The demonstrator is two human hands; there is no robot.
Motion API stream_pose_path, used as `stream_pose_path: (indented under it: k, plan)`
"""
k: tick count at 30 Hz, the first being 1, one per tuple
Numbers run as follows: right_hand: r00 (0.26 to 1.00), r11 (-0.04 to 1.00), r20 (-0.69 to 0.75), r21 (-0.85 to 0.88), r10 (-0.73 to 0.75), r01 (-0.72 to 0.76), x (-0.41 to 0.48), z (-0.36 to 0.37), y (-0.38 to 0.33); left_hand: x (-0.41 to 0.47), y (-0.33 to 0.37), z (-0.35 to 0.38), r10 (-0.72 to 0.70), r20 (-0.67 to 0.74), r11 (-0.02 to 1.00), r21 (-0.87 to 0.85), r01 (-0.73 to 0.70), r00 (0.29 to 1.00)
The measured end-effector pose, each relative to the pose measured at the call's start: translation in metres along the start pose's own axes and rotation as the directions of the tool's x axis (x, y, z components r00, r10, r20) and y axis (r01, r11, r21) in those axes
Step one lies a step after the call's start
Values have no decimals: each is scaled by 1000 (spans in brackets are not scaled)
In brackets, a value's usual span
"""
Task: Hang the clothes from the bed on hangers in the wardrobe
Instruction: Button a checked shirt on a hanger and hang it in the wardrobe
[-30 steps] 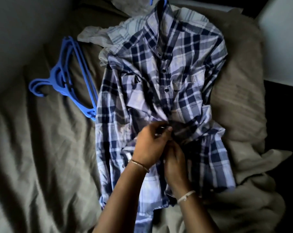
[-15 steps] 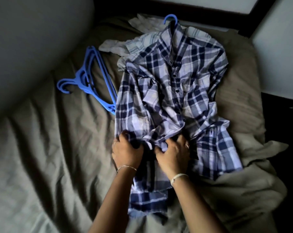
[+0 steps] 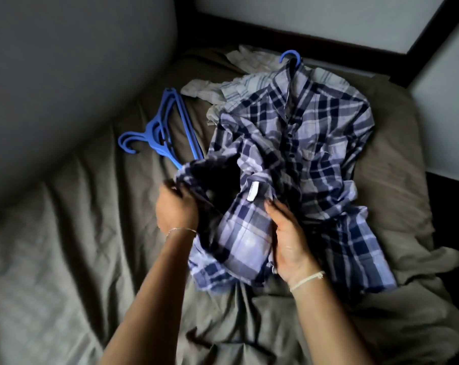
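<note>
A blue-and-white plaid shirt lies on the bed with a blue hanger inside it; the hanger's hook sticks out of the collar. My left hand grips the shirt's lower hem at its left side and has it lifted and folded upward. My right hand holds the raised lower part from the right, thumb on the cloth, with the white label showing above it. A stack of spare blue hangers lies on the bed to the left of the shirt.
More pale clothes lie bunched under and behind the shirt's collar. The olive-grey bed sheet spreads to the left and front. A grey wall runs along the left; a dark frame and light panel stand at the back right.
Both hands left the button placket, took the shirt's lower hem and lifted it up off the bed, turning its inside out. The view tilted up toward the wall.
</note>
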State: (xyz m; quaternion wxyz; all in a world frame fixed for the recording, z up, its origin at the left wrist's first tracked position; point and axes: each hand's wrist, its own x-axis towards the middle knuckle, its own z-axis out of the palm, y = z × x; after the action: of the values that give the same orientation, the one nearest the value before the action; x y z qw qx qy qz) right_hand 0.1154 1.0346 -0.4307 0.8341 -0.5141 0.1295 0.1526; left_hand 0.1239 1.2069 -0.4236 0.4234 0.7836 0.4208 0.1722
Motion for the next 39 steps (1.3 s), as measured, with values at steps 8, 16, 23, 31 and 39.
stream_pose_path:
  k: [8,16,23,31,39]
  plan:
    - [942,941,77,59,328,-332,1,6,26,16,-14,1,95,138,986,-150,-74,986]
    - [966,965,39,61,254,-256,3,-2,31,-54,-55,8,278,329,954,15,-300,902]
    - [931,922,199,182,306,-343,-20,-9,31,-88,-23,-20,513,225,803,215,-556,828]
    - [940,936,224,182,259,-301,-39,21,27,-91,-24,-48,593,133,762,224,-607,794]
    - [890,924,353,142,288,-355,-54,17,20,-133,-6,-72,655,150,692,273,-668,740]
